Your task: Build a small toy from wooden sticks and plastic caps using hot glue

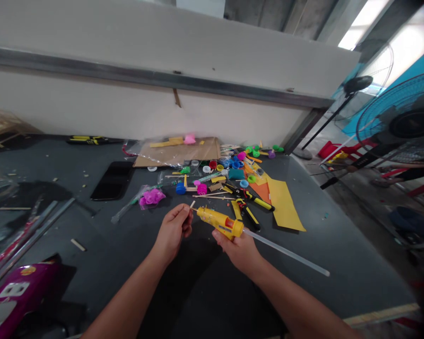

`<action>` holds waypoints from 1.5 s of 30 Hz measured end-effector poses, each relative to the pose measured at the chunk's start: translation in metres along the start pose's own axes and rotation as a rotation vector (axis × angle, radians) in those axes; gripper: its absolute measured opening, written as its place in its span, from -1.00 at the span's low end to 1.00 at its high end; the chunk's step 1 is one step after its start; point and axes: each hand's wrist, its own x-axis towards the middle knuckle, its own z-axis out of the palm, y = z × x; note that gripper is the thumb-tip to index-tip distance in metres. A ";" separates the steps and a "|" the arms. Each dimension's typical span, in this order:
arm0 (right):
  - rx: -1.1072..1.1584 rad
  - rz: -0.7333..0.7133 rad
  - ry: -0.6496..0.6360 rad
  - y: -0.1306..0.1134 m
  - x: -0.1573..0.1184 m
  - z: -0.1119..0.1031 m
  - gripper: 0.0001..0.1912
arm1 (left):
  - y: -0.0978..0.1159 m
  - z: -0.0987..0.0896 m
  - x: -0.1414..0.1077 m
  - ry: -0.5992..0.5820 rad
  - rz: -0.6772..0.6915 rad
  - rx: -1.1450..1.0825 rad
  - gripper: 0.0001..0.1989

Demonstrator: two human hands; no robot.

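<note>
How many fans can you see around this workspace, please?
2: the large fan at the right edge, and the farther fan beyond the table's right side. Others may be hidden.

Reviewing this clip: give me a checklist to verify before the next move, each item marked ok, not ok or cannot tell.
1. Right hand gripping the glue gun: ok.
2. Glue stick seated in the gun's rear: ok.
3. Left hand holding the small pale stick: ok.
4. Nozzle hot: cannot tell.
5. Phone away from the nozzle: ok.
6. Pliers put away: not ok, lying among the craft pieces.
</note>
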 end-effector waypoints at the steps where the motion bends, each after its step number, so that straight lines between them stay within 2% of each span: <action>1: -0.016 0.001 -0.003 0.000 0.000 0.000 -0.89 | 0.000 0.000 0.000 -0.006 0.000 -0.004 -0.74; 22: -0.038 -0.018 0.020 -0.004 0.000 -0.001 -0.87 | -0.001 -0.001 0.001 -0.021 -0.019 -0.027 -0.73; 39: -0.298 -0.018 -0.009 -0.007 0.000 0.000 -0.72 | 0.000 -0.001 0.001 -0.030 -0.021 -0.038 -0.74; 45: -0.236 -0.036 0.024 -0.003 0.002 0.001 -0.77 | 0.000 -0.002 0.002 -0.021 -0.019 -0.050 -0.73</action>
